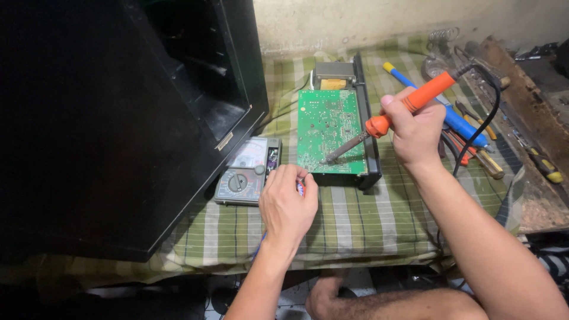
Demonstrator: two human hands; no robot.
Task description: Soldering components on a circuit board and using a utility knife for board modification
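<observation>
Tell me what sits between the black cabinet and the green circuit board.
A grey multimeter lies between the black cabinet and the green circuit board, on the checked cloth, in the head view.

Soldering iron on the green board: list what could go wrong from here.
1. The soldering iron tip sits close to the left hand fingertips at the circuit board edge; a slip may burn them.
2. Its black cord trails over the tools and could snag, jerking the tip.
</observation>
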